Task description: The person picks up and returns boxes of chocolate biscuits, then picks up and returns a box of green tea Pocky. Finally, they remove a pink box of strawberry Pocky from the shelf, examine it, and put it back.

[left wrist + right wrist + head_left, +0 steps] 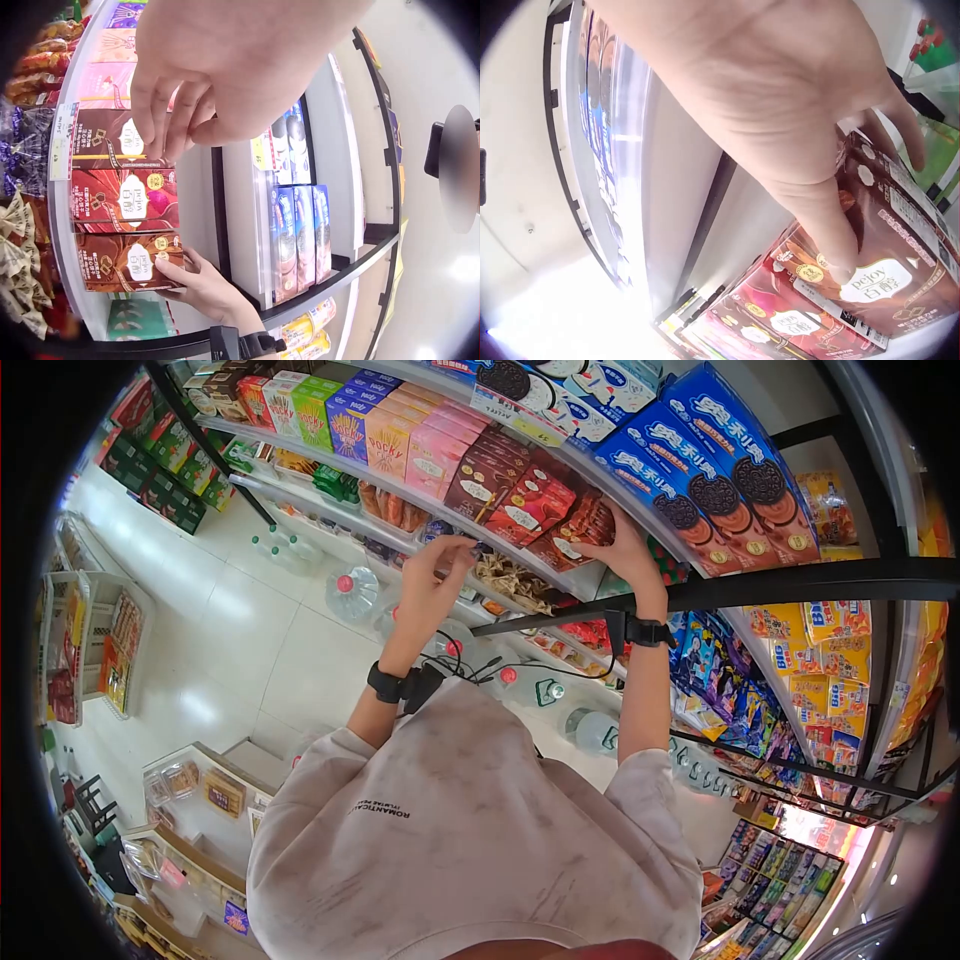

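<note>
The right hand is clamping the glossy brown cardboard biscuit box at the right end of the row. Its thumb is pressing flat on the printed front face while the fingers are wrapping round the box's right side, so the box is lying directly under the palm, with its long axis running from the shelf's front rim up and away from the person. The left hand is hanging further left along the same row, holding nothing, its fingers loosely bent and apart. The fingertips are pointing down at the seam between the darker brown box and the glossy red box; whether they are touching cannot be told. The right hand is therefore the nearer one, already on the box, with the red box sitting between the two hands. All three cartons are flat, sharp-edged and slick, standing side by side, face out and touching. Left of them pale pink boxes are continuing the row along the white metal shelf. To the right, beyond a white divider, tall blue cookie boxes are standing. Crinkly bagged snacks are filling the shelf below.
</note>
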Action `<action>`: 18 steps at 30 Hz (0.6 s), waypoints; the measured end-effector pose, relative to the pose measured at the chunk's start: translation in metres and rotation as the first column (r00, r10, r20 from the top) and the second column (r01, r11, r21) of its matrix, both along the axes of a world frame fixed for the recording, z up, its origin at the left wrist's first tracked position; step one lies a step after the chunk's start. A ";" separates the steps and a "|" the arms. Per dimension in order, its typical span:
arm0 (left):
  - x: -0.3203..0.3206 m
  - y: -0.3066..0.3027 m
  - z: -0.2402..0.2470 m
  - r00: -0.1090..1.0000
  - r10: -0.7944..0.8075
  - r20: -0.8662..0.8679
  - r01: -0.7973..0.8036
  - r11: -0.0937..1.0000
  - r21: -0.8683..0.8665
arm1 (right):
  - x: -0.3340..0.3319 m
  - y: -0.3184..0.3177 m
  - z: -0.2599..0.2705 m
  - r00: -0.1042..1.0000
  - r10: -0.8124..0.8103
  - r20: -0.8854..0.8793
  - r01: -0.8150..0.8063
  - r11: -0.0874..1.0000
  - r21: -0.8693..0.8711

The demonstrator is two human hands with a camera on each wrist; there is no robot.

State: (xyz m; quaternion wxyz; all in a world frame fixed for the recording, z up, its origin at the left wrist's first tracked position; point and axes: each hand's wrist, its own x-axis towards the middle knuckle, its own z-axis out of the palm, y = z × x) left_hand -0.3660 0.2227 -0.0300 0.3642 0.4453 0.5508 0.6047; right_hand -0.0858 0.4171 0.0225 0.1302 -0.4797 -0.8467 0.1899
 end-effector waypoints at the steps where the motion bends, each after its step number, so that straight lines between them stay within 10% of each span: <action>1: 0.000 0.000 0.000 1.000 0.003 -0.001 -0.003 1.000 0.003 | 0.001 -0.001 0.000 1.000 -0.001 -0.004 0.001 1.000 -0.008; 18: 0.003 0.002 0.000 0.999 -0.016 -0.030 0.016 1.000 -0.001 | -0.009 -0.006 0.003 0.999 0.007 -0.041 -0.009 0.999 -0.037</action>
